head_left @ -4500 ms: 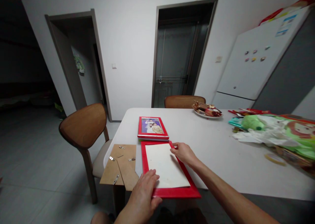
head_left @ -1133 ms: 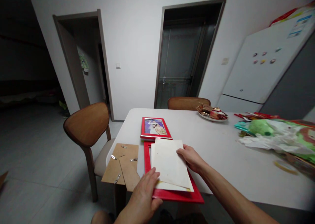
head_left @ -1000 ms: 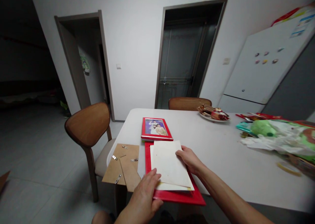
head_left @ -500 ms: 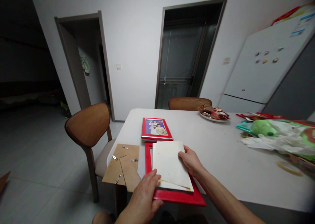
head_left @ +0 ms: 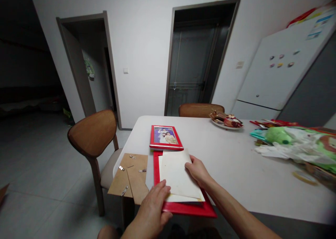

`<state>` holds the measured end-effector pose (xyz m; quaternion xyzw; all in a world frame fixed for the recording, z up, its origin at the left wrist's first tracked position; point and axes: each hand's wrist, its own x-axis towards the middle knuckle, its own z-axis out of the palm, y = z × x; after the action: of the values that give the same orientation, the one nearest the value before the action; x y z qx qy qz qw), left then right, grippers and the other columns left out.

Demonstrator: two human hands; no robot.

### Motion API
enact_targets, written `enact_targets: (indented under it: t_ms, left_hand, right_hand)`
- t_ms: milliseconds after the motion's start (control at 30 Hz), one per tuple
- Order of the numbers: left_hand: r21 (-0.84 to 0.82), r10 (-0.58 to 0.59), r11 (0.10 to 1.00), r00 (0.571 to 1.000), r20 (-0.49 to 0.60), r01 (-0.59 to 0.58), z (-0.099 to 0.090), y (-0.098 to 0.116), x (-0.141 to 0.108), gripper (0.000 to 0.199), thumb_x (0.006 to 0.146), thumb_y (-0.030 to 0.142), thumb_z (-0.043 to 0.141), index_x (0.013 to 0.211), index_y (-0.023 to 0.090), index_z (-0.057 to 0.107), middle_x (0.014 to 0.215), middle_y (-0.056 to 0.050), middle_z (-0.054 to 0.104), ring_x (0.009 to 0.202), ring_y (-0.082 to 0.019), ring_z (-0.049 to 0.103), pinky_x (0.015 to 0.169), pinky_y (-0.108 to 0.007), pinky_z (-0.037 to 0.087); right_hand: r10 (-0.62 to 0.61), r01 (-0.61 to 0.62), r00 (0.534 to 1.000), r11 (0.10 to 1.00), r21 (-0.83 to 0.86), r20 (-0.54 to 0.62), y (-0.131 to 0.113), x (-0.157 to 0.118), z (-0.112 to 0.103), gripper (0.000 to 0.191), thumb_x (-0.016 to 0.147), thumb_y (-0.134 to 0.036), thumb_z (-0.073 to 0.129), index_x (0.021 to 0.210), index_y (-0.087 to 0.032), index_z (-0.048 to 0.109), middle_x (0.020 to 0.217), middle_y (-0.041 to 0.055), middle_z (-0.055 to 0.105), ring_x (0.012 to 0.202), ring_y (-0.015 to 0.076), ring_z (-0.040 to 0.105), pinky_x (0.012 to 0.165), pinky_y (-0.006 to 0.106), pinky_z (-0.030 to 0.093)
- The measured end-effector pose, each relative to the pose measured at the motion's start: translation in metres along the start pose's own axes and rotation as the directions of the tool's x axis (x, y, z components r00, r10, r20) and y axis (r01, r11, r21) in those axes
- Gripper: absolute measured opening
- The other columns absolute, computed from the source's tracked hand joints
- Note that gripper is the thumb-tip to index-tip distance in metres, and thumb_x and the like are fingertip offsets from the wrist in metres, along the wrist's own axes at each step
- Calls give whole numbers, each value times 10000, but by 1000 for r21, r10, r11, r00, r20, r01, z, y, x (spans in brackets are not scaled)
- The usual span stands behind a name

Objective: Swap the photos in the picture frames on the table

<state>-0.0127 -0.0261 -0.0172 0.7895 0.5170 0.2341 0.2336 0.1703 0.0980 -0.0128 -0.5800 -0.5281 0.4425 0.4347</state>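
My right hand (head_left: 198,171) pinches the right edge of a white sheet (head_left: 175,172), thumb on top. Under this sheet lies another pale sheet, its lower edge showing with yellowish stains. Both rest over a red picture frame (head_left: 189,209) at the table's near edge. My left hand (head_left: 154,205) lies with fingers stretched over the frame's lower left part, fingertips at the sheets' left edge and thumb apart. Just beyond, a smaller red-framed photo (head_left: 165,136) lies face up. Left of the frame is a brown backing board (head_left: 117,183) with metal clips and a flap.
A white table (head_left: 225,155) carries a plate of wrapped items (head_left: 227,121) at the back. Green plush and white crumpled wrapping (head_left: 296,148) pile up on the right, near a tape roll (head_left: 304,178). Wooden chairs stand at the left (head_left: 93,132) and far side (head_left: 201,110).
My right hand has shifted the top white sheet slightly to the left over the frame. The left hand keeps its place. The whole view has drifted a little.
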Motion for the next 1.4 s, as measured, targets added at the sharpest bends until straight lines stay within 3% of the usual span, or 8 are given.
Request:
enact_targets:
  t_ms: [367,567,667,767,900,1133,1267,1400]
  left_hand:
    - [17,21,1000,1000,-18,-20,0,0,0,558,637,82,568,1171,141,416,1321,-120,339,1197,-211,322,998,-366,280]
    - [30,39,999,999,-19,-38,1,2,0,461,639,88,583,1087,136,480,1297,-125,374,1188,-219,337,993,-369,289]
    - [32,52,998,998,-31,-51,3,-1,0,466,633,78,583,1083,124,472,1297,-140,370,1188,-220,337,994,-372,289]
    - [18,49,999,998,-43,-48,6,-4,-1,567,621,52,580,1157,109,402,1309,-156,347,1203,-220,313,1005,-385,270]
    - [-18,34,999,997,-71,-36,6,-5,-1,691,616,43,580,1241,112,292,1330,-151,311,1219,-205,285,1016,-373,255]
    - [-70,5,997,997,-72,-10,5,-4,0,735,606,47,568,1267,147,260,1341,-124,300,1223,-193,277,1019,-365,245]
    - [-69,19,997,997,-73,-24,6,-5,1,724,610,53,558,1261,185,270,1341,-108,305,1219,-201,286,1008,-404,257]
    - [-38,24,999,998,-58,-26,4,-3,0,675,618,59,562,1232,188,315,1332,-113,322,1209,-212,304,999,-425,267]
  right_hand:
    - [-100,77,989,978,-194,-107,1,0,4,525,586,-107,368,1092,-90,508,891,95,650,700,165,606,590,216,447]
    - [-290,223,956,822,-523,-48,2,3,2,501,619,-132,407,1107,-127,519,969,88,630,837,189,574,760,258,410]
    - [-306,245,950,855,-458,-63,5,6,0,498,610,-128,416,1096,-132,524,996,83,621,829,178,576,733,245,422]
    - [-179,144,977,956,-255,-117,10,8,-2,533,588,-112,409,1113,-124,502,938,79,639,706,150,599,575,204,441]
    - [-43,31,987,996,-80,-154,13,7,-3,551,582,-108,396,1125,-99,487,799,78,657,561,136,589,454,188,412]
    - [-62,52,996,988,-143,-62,11,2,-2,524,573,-89,373,1071,-116,535,798,60,660,685,160,598,545,205,426]
    - [-179,139,982,907,-397,-63,5,-4,1,474,618,-110,379,1062,-131,541,920,76,639,773,169,580,658,227,412]
    - [-315,245,949,694,-677,21,0,-12,1,442,695,-196,408,1126,-138,487,952,101,617,821,199,552,728,270,379]
